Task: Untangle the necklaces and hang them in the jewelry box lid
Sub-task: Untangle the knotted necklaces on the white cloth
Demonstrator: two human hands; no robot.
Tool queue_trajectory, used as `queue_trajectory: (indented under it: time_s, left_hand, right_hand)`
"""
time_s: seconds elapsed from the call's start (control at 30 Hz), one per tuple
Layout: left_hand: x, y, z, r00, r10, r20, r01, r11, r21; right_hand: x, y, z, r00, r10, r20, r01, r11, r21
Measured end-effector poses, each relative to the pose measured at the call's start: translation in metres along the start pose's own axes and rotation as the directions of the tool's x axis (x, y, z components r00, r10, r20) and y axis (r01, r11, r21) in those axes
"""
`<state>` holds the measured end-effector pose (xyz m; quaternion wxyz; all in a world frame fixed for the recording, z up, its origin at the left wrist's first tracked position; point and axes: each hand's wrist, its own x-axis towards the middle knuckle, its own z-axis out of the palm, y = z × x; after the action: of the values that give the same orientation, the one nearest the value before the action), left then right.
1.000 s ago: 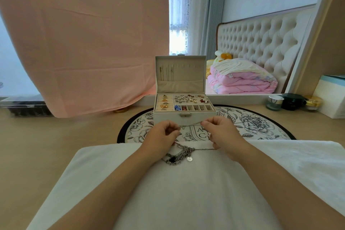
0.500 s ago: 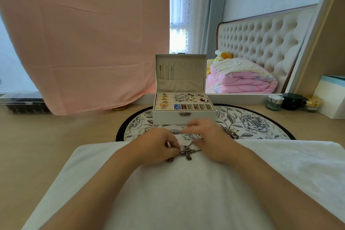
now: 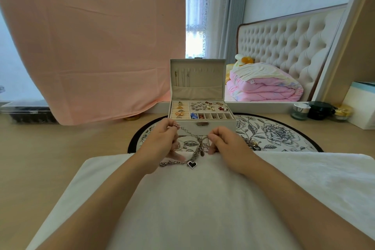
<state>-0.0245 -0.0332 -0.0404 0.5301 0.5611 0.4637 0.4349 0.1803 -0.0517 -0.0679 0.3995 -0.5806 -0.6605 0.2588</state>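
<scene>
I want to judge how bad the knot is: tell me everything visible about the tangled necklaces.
The tangled necklaces are silvery metal chains bunched in a knot, hanging between both hands over the white cloth. The left hand pinches a ringed end higher up; the right hand pinches strands beside the knot. A black heart pendant and one chain end lie on the cloth.

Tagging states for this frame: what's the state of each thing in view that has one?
jewelry box: open, tray compartments partly filled.
lid: upright, a few chains hung on its left hooks.
necklaces: tangled, held up between both hands.
heart pendant: lying on the white cloth.
left hand: pinches a chain's ring end.
right hand: pinches a chain.
</scene>
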Motion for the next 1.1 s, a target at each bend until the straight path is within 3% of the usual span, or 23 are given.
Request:
queue_trajectory:
  time_s: [0.13, 0.2, 0.3, 0.33, 0.4, 0.5, 0.6, 0.7, 0.8, 0.87, 0.97, 1.03, 1.1]
  left_hand:
    - [0.007, -0.007, -0.004, 0.991, 0.045, -0.124, -0.033, 0.995, 0.094]
    - [0.008, -0.010, -0.007, 0.981, 0.115, -0.156, -0.074, 0.966, 0.248]
    - [0.010, -0.014, -0.013, 0.944, 0.281, -0.175, -0.126, 0.794, 0.594]
    - [0.010, -0.015, -0.012, 0.927, 0.333, -0.174, -0.138, 0.732, 0.667]
    - [0.011, -0.016, -0.010, 0.900, 0.402, -0.170, -0.185, 0.704, 0.686]
    - [0.018, -0.027, -0.008, 0.925, 0.378, -0.044, -0.258, 0.708, 0.657]
    - [0.021, -0.036, -0.008, 0.939, 0.310, 0.148, -0.306, 0.561, 0.769]
    - [0.016, -0.029, -0.004, 0.879, 0.417, 0.231, -0.412, 0.423, 0.807]
    - [0.009, -0.022, 0.002, 0.904, 0.294, 0.312, -0.408, 0.367, 0.836]
    - [0.009, -0.022, 0.003, 0.917, 0.237, 0.321, -0.392, 0.383, 0.837]
    - [0.010, -0.024, 0.001, 0.915, 0.276, 0.295, -0.392, 0.428, 0.814]
    - [0.011, -0.025, -0.001, 0.936, 0.257, 0.241, -0.347, 0.559, 0.753]
    - [0.010, -0.021, -0.005, 0.966, 0.155, 0.205, -0.246, 0.787, 0.566]
  right_hand:
    - [0.002, -0.001, 0.000, 0.991, -0.078, -0.110, 0.058, 0.984, -0.169]
    - [0.002, -0.001, -0.004, 0.987, -0.111, -0.117, 0.073, 0.953, -0.294]
    - [0.002, 0.000, -0.011, 0.987, -0.086, -0.133, 0.030, 0.925, -0.379]
    - [0.002, -0.001, -0.012, 0.989, -0.068, -0.130, 0.013, 0.924, -0.381]
    - [0.001, 0.000, -0.012, 0.996, -0.023, -0.092, -0.014, 0.924, -0.382]
    - [0.000, 0.003, -0.011, 0.998, 0.035, -0.053, -0.054, 0.910, -0.410]
    - [-0.001, 0.004, -0.011, 0.997, 0.068, -0.043, -0.080, 0.902, -0.424]
    - [-0.001, 0.004, -0.012, 0.996, 0.077, -0.046, -0.089, 0.907, -0.411]
    - [-0.001, 0.004, -0.011, 0.996, 0.066, -0.055, -0.083, 0.908, -0.410]
    - [-0.001, 0.004, -0.011, 0.996, 0.058, -0.064, -0.079, 0.916, -0.394]
    - [-0.002, 0.003, -0.011, 0.997, 0.039, -0.069, -0.062, 0.929, -0.365]
    - [-0.003, 0.002, -0.011, 0.997, 0.030, -0.073, -0.054, 0.935, -0.351]
    - [-0.003, 0.000, -0.013, 0.996, 0.031, -0.080, -0.056, 0.941, -0.332]
